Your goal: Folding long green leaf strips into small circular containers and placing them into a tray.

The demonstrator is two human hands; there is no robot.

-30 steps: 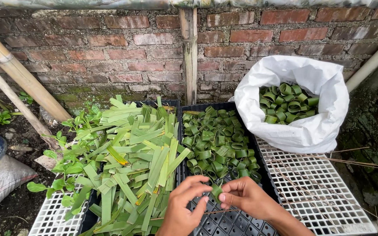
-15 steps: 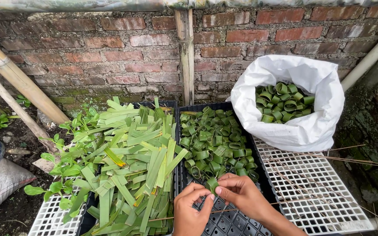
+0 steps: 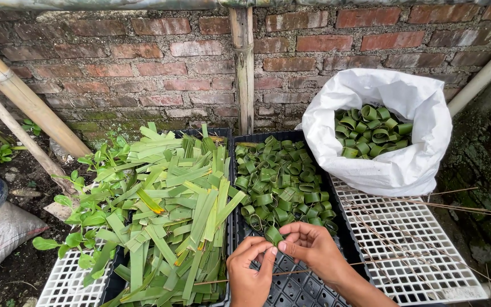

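My left hand point(image 3: 251, 272) and my right hand point(image 3: 313, 250) meet over the near end of a black tray point(image 3: 305, 287). Together they pinch a small rolled green leaf ring point(image 3: 273, 235) between the fingertips. A thin stick point(image 3: 217, 281) runs under my hands, and which hand holds it I cannot tell. Just beyond my hands, several rolled leaf rings point(image 3: 277, 185) fill the far half of the tray. A pile of flat cut leaf strips point(image 3: 171, 216) lies in a second black tray to the left.
A white sack point(image 3: 387, 159) holding more leaf rings stands at the right on a white grid tray point(image 3: 416, 250). Thin sticks point(image 3: 427, 204) lie on that grid. A brick wall point(image 3: 143, 62) and bamboo poles point(image 3: 24, 99) stand behind. Another white grid tray point(image 3: 66, 281) is at lower left.
Both hands have stayed at the near end of the tray, shifting slightly while working the leaf ring between the fingertips. Nothing else has moved.
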